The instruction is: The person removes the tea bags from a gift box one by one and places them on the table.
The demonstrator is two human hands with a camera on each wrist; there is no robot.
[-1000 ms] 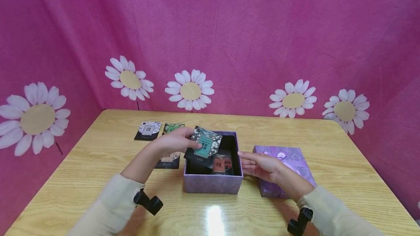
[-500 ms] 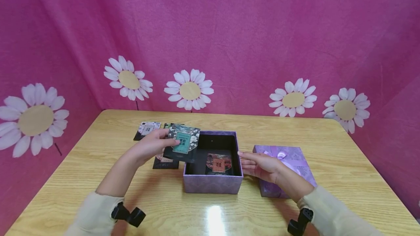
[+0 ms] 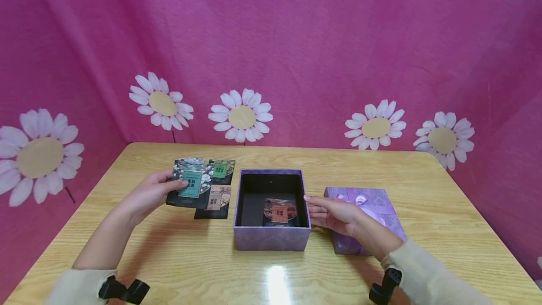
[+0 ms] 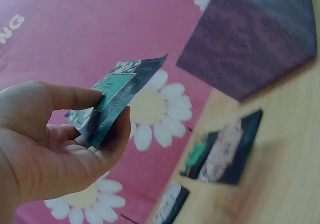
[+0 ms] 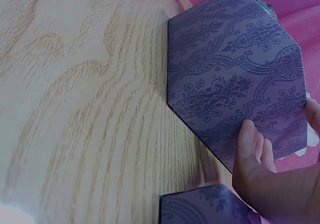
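Observation:
My left hand [image 3: 150,192] pinches a dark tea sachet [image 3: 195,193] with a teal label, held up over the left of the table. In the left wrist view the sachet [image 4: 120,91] is tilted between thumb and fingers. An uncovered purple patterned box [image 3: 271,239] stands mid-table; inside lies a sachet with a red label [image 3: 280,212]. Fingers of my right hand [image 3: 340,214] touch the box's right wall, one tip at the rim. Below the held sachet lie a green-labelled sachet [image 3: 221,171] and a pink-labelled sachet [image 3: 217,201]. A whitish sachet [image 3: 195,160] is mostly hidden behind the held one.
A purple box lid [image 3: 383,197] with a ribbon bow [image 3: 361,200] lies right of the box, partly behind my right hand. The wooden table [image 3: 211,272] ends at a pink curtain [image 3: 292,60] printed with daisies.
The left hand has carried the teal-labelled sachet out from over the box to the left, uncovering the red-labelled sachet inside. The right hand stays at the box's right wall.

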